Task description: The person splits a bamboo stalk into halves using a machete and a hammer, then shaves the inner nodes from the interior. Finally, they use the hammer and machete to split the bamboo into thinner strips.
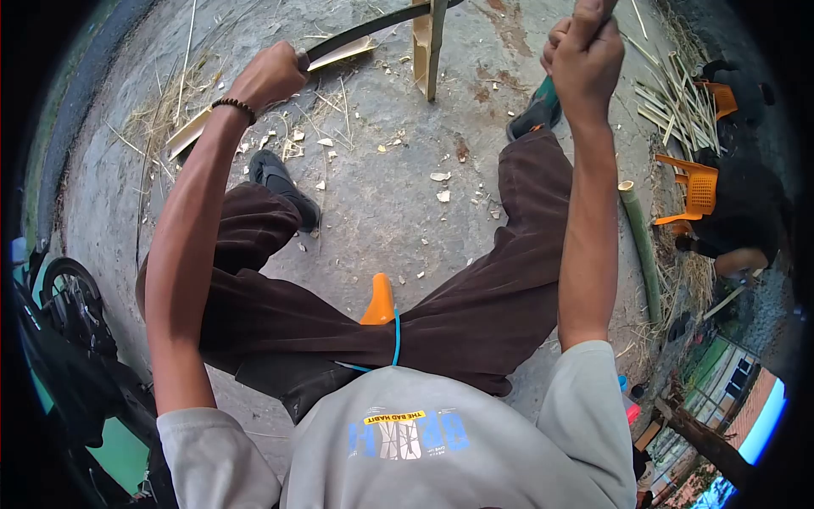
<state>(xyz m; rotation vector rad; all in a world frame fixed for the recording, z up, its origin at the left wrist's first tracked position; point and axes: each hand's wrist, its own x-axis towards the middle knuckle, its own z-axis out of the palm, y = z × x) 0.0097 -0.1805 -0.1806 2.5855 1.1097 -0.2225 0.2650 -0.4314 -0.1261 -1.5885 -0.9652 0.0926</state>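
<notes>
A long, dark, slightly curved machete (365, 34) reaches from my left hand (270, 75), which is closed around its near end. Its far part crosses an upright length of split bamboo (426, 51) and runs out at the top edge. My right hand (585, 53) is a raised fist at the upper right, above my shoe (536, 112); I cannot tell what it holds. A pale split bamboo piece (343, 53) lies on the ground behind the machete, and another strip (188, 134) lies beneath my left forearm.
Bamboo chips (441, 176) litter the concrete floor (381, 136). An orange seat edge (379, 299) shows between my legs. To the right lie a green bamboo pole (640, 250) and a pile of strips (674, 102), near orange chairs (697, 188) and people. A parked motorcycle (76, 297) stands left.
</notes>
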